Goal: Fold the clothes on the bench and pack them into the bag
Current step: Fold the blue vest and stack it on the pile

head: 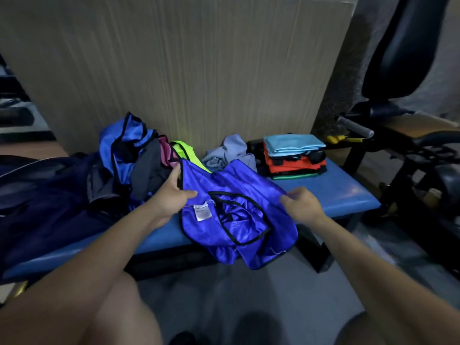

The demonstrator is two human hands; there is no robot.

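While both hands pinch blue vest (239, 195), white label (202, 212) shows, unreadable.

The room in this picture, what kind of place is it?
Probably a gym: a padded blue bench, a black exercise machine with a foam roller, and blue sports bibs.

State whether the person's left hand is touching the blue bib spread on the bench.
Touching. The head view shows the left hand pinching the blue bib at its upper left edge, thumb lying on the fabric near the white label.
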